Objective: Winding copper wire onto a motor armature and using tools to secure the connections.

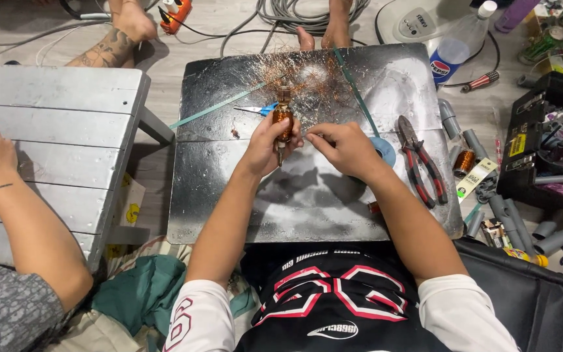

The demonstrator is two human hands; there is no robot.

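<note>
My left hand (267,142) grips a small motor armature (283,116) wound with copper wire, holding it upright over a scratched metal board (307,195). My right hand (341,147) is just to its right, fingertips pinched near the armature's lower shaft, seemingly on a thin wire that is too fine to make out. A tangle of loose copper wire (307,81) lies on the board behind the armature. Blue-handled scissors (259,109) rest just left of it.
Red-handled pliers (419,160) and a blue tape roll (384,150) lie on the board's right side. Grey pipe pieces (513,218) and a black parts box (545,140) crowd the floor to the right. Another person's arm (14,215) rests on a grey wooden table (66,124) at left. Cables and bare feet sit beyond.
</note>
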